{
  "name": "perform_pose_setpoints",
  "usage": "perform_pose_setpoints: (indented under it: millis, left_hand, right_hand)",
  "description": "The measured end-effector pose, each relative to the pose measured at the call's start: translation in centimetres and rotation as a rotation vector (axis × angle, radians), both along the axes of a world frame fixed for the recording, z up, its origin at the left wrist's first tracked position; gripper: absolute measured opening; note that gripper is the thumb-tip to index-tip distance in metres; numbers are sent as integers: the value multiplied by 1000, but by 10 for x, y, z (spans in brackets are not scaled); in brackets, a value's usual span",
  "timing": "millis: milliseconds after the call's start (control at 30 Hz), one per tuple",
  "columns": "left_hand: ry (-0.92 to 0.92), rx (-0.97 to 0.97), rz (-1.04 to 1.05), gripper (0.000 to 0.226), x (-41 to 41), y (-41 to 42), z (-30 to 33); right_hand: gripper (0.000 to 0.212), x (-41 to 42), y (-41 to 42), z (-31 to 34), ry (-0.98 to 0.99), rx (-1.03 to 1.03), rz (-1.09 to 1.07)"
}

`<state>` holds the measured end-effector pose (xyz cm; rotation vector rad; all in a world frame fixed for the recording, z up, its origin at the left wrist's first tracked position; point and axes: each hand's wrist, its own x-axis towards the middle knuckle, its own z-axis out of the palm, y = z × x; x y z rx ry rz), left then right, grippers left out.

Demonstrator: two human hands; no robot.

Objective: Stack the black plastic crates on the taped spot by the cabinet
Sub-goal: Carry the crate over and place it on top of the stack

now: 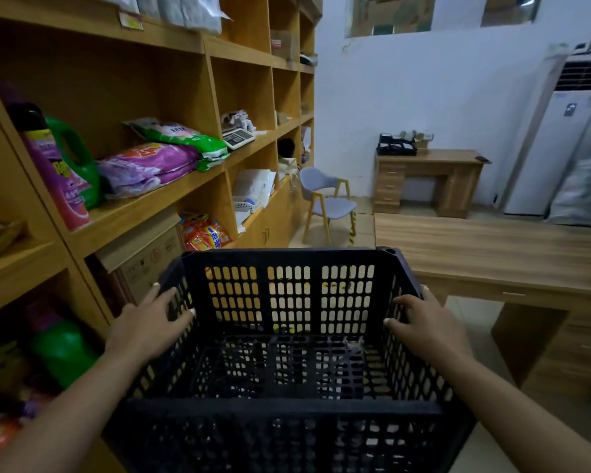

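1. The black plastic crate fills the lower middle of the view, open side up, empty, with slotted walls and a gridded floor. Every place below is given relative to it.
2. The left hand grips the crate's left wall near the top rim: the thumb hooks inside the wall, the other fingers wrap over the outside, clamped on the plastic.
3. The right hand holds the crate's right wall the same way, thumb inside, fingers curled over the rim and closed on it.
4. Both bare forearms run from the bottom corners of the view up to the crate's two sides.
5. Whether the crate rests on anything cannot be told; its underside is hidden.
6. Through the slots of the crate's far wall show pale floor and some yellow-and-black marks, too broken up to read.
7. Just left of the crate stands a wooden shelving cabinet, holding a green jug, a purple spray can, purple and green bags, and a cardboard box near the crate's far left corner.
8. Right of the crate is a wooden table.
9. Well beyond the crate stand a grey chair, a small desk against the white wall, and a white standing air conditioner.
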<state>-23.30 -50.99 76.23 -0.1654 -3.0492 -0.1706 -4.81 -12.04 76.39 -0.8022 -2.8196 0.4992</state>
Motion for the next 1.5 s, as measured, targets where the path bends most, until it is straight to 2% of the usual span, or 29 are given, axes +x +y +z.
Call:
perform_pose_setpoints:
  millis: [233,467,567,633,700,867,1000,1233,1500]
  left_hand:
    - [24,-69,-8,78,1,2,-5]
    - [23,-59,5,76,1,3,-3]
    - [1,25,-5,82,-3,-1,-1]
    - [-6,195,10,93,-10,-5,0]
    - [-16,349,26,92,-16,-7,6]
    - [-55,438,-9,89,-33,-23,15]
    - [-42,397,-74,79,-51,-39,20]
    - [-56,378,-183,72,-76,-58,15]
    - [-102,197,-257,74,-84,-61,8]
  right_hand:
    - [69,1,-7,2,-106,76,5]
    - [64,1,-3,0,-49,34,8]
    - [64,1,-2,1,-20,16,1]
    - [61,1,-4,3,33,-14,6]
    - [57,2,-10,6,87,-29,7]
    - [56,1,-36,6,137,-55,-24]
    - [56,-7,-60,7,154,-71,-67]
    - [56,-18,-95,4,138,-68,-157]
    - [53,-19,-110,5,3,96,-215]
